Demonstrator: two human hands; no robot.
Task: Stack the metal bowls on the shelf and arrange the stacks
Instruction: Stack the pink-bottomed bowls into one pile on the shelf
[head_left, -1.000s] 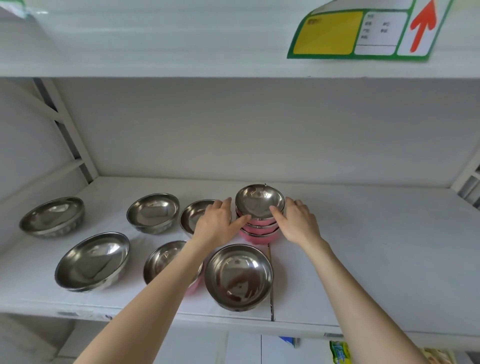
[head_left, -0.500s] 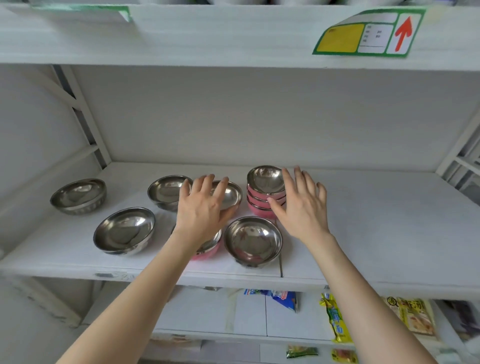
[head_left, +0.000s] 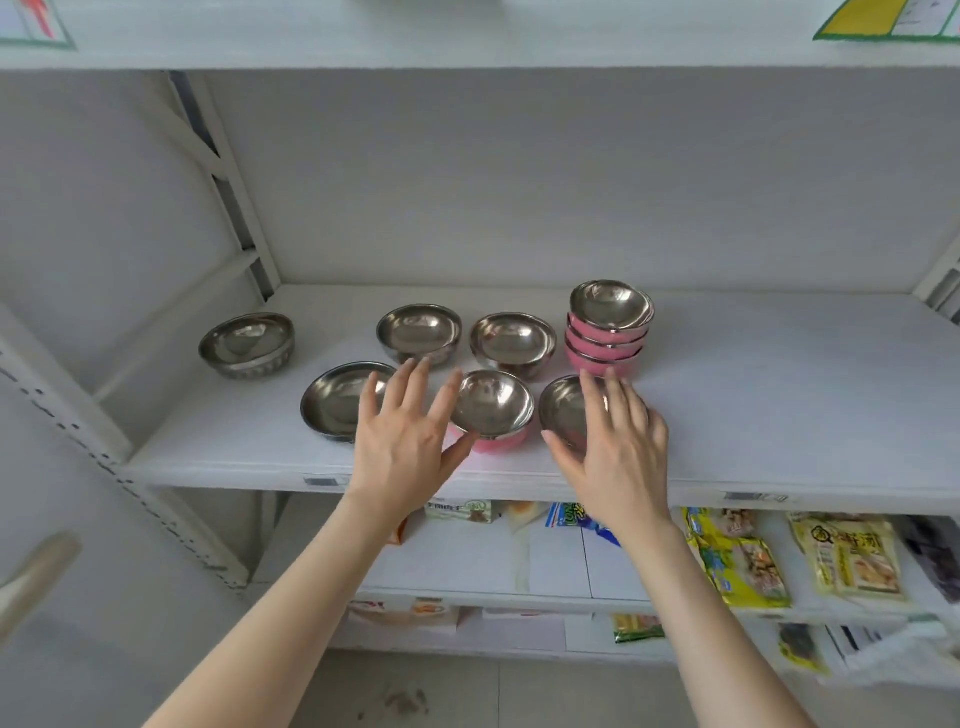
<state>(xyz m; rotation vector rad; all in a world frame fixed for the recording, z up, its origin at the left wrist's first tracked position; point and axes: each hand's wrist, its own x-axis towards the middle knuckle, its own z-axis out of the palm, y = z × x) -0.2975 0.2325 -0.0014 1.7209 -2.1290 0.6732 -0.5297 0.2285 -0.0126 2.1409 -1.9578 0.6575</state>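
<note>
- The stack of pink bowls (head_left: 608, 338) stands toward the back of the white shelf (head_left: 779, 415), with its steel lining showing on top. I use it as my landmark.
- My left hand (head_left: 402, 447) is front-left of the stack, fingers straight and fanned wide, gripping nothing. Its thumb lies by the single pink bowl (head_left: 491, 405); I cannot tell whether they touch.
- My right hand (head_left: 618, 452) is just in front of the stack, fingers spread and nearly straight, holding nothing. It covers part of the front steel bowl (head_left: 563, 410); I cannot tell whether it makes contact.
- The single pink bowl sits front-left of the stack, between my two hands.
- Just left of the stack is the near back bowl (head_left: 511, 340), and beyond it the far back bowl (head_left: 418, 330).
- The wide shallow bowl (head_left: 332, 400) lies further front-left, partly behind my left fingers.
- The ribbed bowl (head_left: 247, 343) is farthest left of the stack.
</note>
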